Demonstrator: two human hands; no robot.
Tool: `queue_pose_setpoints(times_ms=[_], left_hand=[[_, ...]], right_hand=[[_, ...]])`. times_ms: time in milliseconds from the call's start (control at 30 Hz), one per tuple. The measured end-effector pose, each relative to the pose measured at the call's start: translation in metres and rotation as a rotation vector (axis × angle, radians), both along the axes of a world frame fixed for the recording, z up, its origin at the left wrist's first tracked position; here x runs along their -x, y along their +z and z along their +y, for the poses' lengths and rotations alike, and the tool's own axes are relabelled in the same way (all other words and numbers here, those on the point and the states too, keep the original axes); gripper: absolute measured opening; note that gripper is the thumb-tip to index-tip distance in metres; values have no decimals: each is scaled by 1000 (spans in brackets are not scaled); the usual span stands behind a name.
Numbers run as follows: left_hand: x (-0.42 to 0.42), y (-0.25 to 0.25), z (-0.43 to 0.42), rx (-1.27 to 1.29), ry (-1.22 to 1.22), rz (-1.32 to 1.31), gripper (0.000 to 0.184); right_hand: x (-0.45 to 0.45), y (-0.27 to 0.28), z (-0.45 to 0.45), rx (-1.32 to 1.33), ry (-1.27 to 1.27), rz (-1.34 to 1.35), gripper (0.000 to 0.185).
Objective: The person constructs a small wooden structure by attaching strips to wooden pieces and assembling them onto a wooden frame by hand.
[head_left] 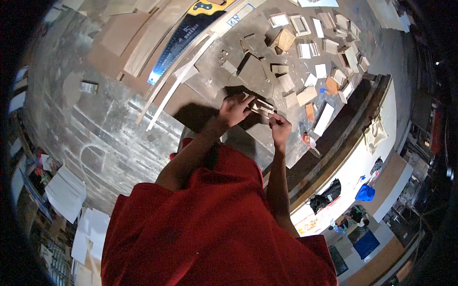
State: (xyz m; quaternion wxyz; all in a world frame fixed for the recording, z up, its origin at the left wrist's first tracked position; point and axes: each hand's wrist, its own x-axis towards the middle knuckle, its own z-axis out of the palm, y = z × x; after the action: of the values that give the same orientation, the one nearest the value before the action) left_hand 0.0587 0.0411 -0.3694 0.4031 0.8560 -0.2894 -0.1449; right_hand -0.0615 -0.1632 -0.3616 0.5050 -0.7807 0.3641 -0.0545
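Observation:
Between my two hands is a small wooden frame (261,107), held just above the table. My left hand (235,109) grips its left end, fingers closed around the edge. At the opposite end, my right hand (280,127) pinches near the frame's right corner with thumb and fingertips; whether it also holds some smaller piece I cannot make out. Dark shadows of my hands fall on the tabletop behind and to the left. A flat brown panel piece (250,69) lies just beyond the frame.
A handsaw (183,40) with a yellow handle lies at upper left, beside long wooden strips (177,86). Several small wooden boxes and blocks (300,25) are scattered at upper right. A red-and-white bottle (309,140) lies right of my hand, near a thick wooden beam (334,138).

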Motion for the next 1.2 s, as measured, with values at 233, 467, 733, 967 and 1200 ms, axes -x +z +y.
queue_pose_setpoints(times_ms=[233,467,733,967,1200], left_hand=[[1,-12,-3,-25,5,-56,61],[5,-12,1,-78,-21,17,63],[-15,16,23,76,-105,160,55],[-17,18,20,99,-69,147,42],[-21,6,11,128,70,309,25]], right_hand=[[-3,3,0,-89,18,-28,17],[2,9,-5,-167,-100,-189,16],[57,14,-17,467,17,89,24],[69,10,-4,504,-30,202,28],[69,23,-9,-80,-70,24,14]])
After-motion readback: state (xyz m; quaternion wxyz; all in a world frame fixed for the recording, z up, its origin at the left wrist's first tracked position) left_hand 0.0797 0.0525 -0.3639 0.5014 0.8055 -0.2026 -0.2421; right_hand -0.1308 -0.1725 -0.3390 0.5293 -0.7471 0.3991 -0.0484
